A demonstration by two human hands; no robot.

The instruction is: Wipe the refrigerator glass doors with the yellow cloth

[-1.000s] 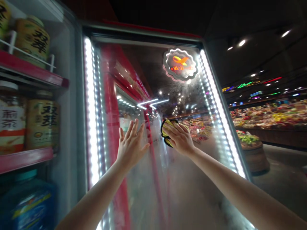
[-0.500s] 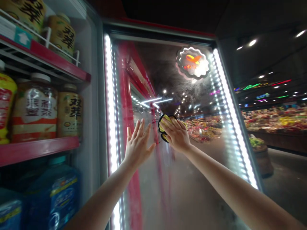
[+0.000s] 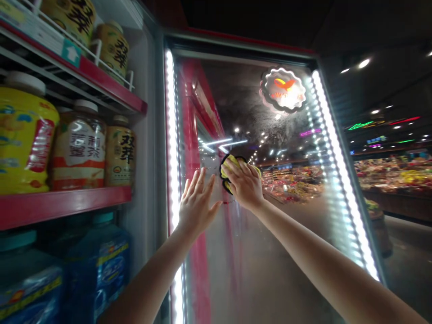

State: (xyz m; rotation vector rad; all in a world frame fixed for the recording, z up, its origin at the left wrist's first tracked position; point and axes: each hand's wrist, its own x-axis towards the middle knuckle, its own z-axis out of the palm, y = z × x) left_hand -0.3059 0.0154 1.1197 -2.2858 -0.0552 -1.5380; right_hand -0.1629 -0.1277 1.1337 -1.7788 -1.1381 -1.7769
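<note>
My right hand presses a yellow cloth with black edging against the inner side of a glass fridge door. The fingers lie over the cloth, and part of it is hidden beneath them. To the left of it, my left hand is open with its fingers stretched out, holding nothing. Its palm faces the glass near the left light strip; whether it touches the glass I cannot tell. Hazy smears show on the glass above the cloth, below a round scalloped logo.
At left, fridge shelves with red fronts hold yellow-labelled bottles, a tea bottle and large blue jugs. A bright light strip runs down the door's right side. Beyond stand produce displays.
The view has turned left, showing more of the shelves. Against the door, my right hand and the cloth have shifted left and slightly up. My left hand sits closer to the left light strip.
</note>
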